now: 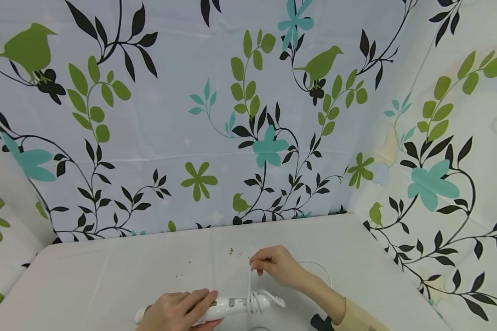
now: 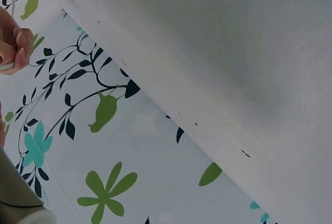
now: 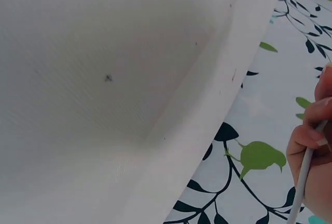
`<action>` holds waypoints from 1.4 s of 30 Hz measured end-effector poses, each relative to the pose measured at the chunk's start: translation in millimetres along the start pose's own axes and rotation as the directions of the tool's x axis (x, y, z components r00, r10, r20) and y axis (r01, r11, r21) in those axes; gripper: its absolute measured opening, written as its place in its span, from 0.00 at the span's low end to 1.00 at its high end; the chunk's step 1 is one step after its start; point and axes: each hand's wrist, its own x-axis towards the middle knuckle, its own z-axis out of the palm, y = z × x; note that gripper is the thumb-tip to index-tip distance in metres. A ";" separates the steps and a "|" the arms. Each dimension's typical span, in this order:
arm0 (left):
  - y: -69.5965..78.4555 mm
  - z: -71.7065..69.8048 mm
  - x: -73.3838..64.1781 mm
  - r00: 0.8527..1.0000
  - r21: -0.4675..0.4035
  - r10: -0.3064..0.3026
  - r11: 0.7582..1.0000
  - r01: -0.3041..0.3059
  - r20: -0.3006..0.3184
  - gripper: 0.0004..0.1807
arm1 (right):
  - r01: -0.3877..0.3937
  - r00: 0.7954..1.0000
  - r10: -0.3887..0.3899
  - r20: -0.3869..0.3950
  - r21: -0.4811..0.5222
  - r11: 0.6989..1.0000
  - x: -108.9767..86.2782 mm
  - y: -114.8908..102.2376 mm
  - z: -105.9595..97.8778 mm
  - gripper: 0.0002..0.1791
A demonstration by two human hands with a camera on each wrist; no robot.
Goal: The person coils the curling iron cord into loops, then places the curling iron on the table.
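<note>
At bottom centre, the left hand (image 1: 181,311) grips the appliance (image 1: 228,308), the right hand (image 1: 280,265) pinches its cord (image 1: 249,281), likely mid-winding, needing tension next.

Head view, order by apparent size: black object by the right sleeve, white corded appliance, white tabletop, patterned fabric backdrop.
Largest to smallest:
1. patterned fabric backdrop
2. white tabletop
3. white corded appliance, partly covered by left hand
4. black object, cut off by frame edge; visible part only

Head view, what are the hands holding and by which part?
The left hand grips the white appliance around its body; the right hand pinches the cord above where it wraps the appliance.
</note>
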 end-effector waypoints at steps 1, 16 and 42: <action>0.8 0.6 0.2 1.000 0.005 -0.013 1.000 0.013 -0.011 0.23 | -0.016 1.000 0.016 0.010 0.003 1.000 -0.6 -0.4 1.6 0.09; -3.8 8.7 3.9 0.970 -0.005 -0.188 0.982 0.189 -0.157 0.24 | -0.102 0.994 0.096 0.052 0.139 0.985 -16.6 -6.8 27.2 0.10; 1.9 8.5 1.5 0.839 0.190 -0.541 0.831 0.522 0.061 0.33 | -0.146 0.983 0.132 0.130 0.103 0.984 -33.0 -44.1 47.6 0.22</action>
